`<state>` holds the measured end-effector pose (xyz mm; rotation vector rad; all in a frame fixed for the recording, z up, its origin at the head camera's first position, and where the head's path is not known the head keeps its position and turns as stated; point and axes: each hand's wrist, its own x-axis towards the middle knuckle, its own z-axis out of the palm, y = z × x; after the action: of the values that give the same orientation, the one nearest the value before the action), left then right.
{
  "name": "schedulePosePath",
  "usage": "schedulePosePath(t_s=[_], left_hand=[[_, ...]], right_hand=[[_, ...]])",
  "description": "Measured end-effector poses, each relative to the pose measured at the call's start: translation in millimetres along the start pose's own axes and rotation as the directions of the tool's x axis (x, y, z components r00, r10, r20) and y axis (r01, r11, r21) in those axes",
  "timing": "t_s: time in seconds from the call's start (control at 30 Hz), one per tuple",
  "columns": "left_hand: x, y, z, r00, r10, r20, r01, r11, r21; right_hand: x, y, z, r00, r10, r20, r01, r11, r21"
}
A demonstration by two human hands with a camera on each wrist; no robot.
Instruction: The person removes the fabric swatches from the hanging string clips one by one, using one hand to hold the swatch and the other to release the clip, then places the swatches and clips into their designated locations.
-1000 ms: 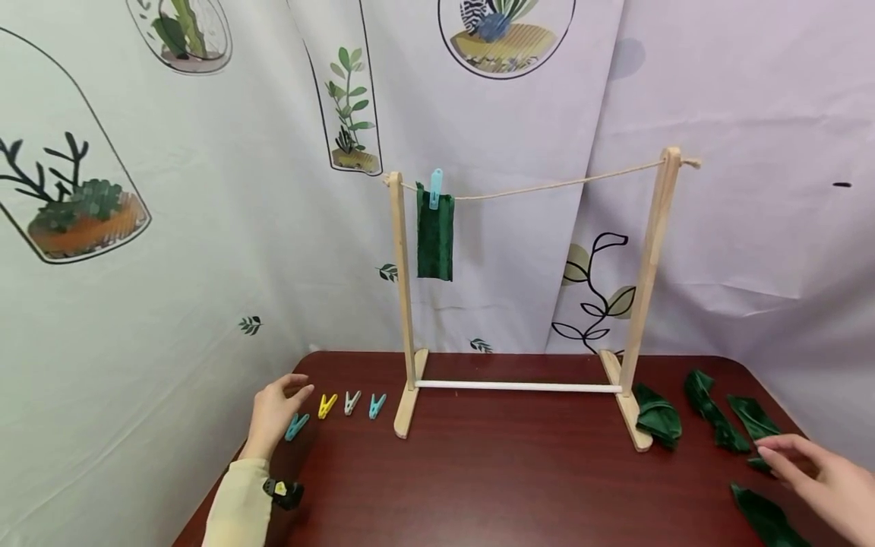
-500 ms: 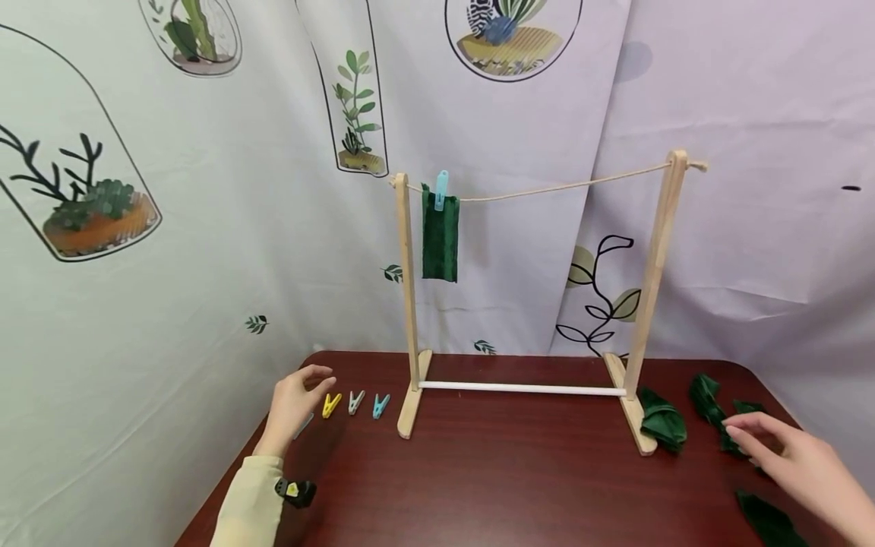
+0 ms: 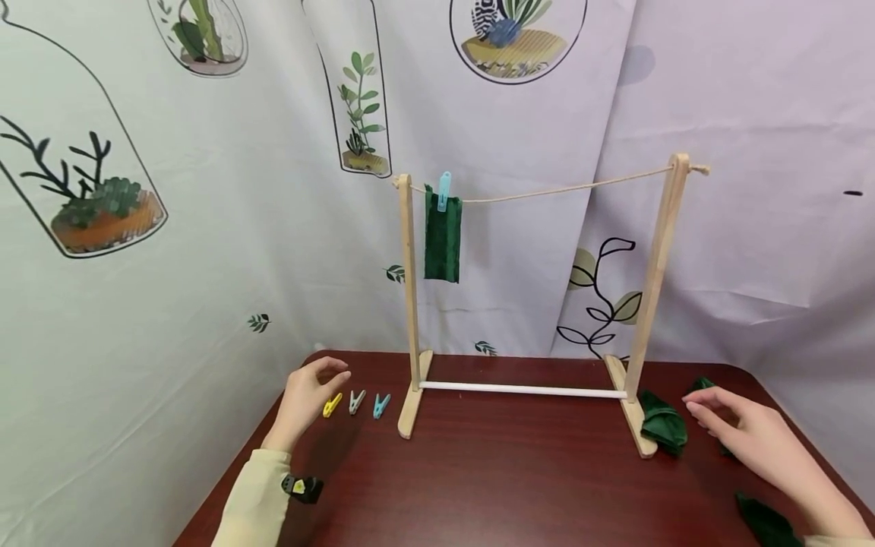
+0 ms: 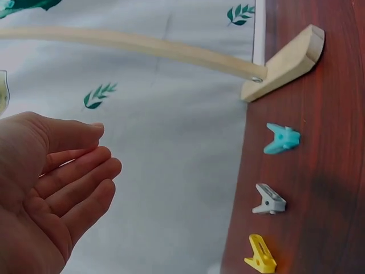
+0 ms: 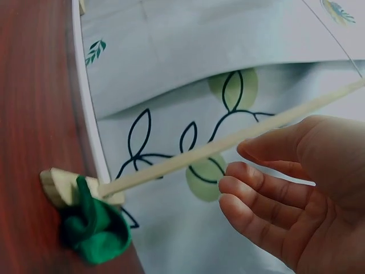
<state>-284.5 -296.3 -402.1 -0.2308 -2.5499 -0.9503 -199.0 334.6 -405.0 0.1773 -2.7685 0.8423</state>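
Observation:
My left hand (image 3: 305, 403) hovers over the table's left side, fingers loosely bent around nothing. Close to it lie a yellow clothespin (image 3: 332, 405), a pale grey clothespin (image 3: 356, 402) and a blue clothespin (image 3: 381, 406), lined up again in the left wrist view. At the right my right hand (image 3: 745, 437) holds nothing, its thumb and fingers apart, beside a crumpled green cloth (image 5: 97, 231) at the rack's right foot. It partly hides other green cloths. A light blue clothespin (image 3: 444, 191) fixes a green strip of cloth (image 3: 442, 241) to the rope (image 3: 547, 193).
The small wooden drying rack (image 3: 655, 281) stands at the back of the dark red table (image 3: 506, 471), a white bar (image 3: 519, 389) joining its feet. Another green cloth (image 3: 769, 523) lies at the front right. A white curtain (image 3: 519, 296) printed with plants hangs behind.
My left hand has moved right and slightly up, away from the spot of a blue clothespin beside the yellow one. My right hand has moved left and up, toward the rack's right foot.

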Motion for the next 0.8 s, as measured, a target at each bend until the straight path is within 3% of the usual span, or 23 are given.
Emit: schedulePosePath(t_s=[0.33, 0.57, 0.8], left_hand=[[9.8, 27.4, -4.3, 0.995, 0.1, -0.001, -0.1, 0.995, -0.018], [21.7, 51.3, -9.9, 0.988, 0.156, -0.013, -0.156, 0.987, -0.041], [35.0, 71.8, -13.8, 0.97, 0.239, -0.047, -0.241, 0.968, -0.061]], right_hand=[[28.0, -31.7, -1.9, 0.984, -0.148, -0.101, 0.149, 0.989, -0.004], [48.1, -58.7, -5.5, 0.966, -0.227, -0.126, 0.228, 0.974, -0.004], [64.1, -84.3, -4.0, 0.951, -0.283, -0.12, 0.291, 0.955, 0.052]])
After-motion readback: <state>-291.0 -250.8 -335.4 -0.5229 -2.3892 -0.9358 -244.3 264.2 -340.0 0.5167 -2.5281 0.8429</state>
